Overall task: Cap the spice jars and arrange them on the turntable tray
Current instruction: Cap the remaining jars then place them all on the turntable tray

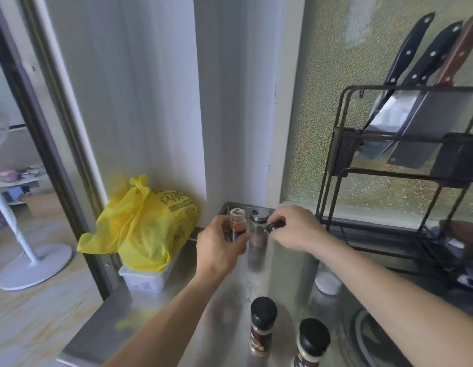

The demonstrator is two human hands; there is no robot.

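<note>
My left hand (220,243) grips an open glass spice jar (237,221) with reddish powder, at the back corner of the steel counter. My right hand (296,226) pinches a small black cap (274,225) just right of that jar's mouth. Between the hands stands a clear jar with a silver lid (257,229), brown spice inside. Two capped jars with black lids stand nearer me, one (262,325) to the left of the other (312,343). A round dark rim (361,337), possibly the turntable tray, shows under my right forearm.
A yellow plastic bag (144,223) sits on a white lidded box (148,278) at the left. A black wire knife rack (399,165) with cleavers and knives stands at the right. A white-filled jar (327,280) is partly hidden behind my right forearm.
</note>
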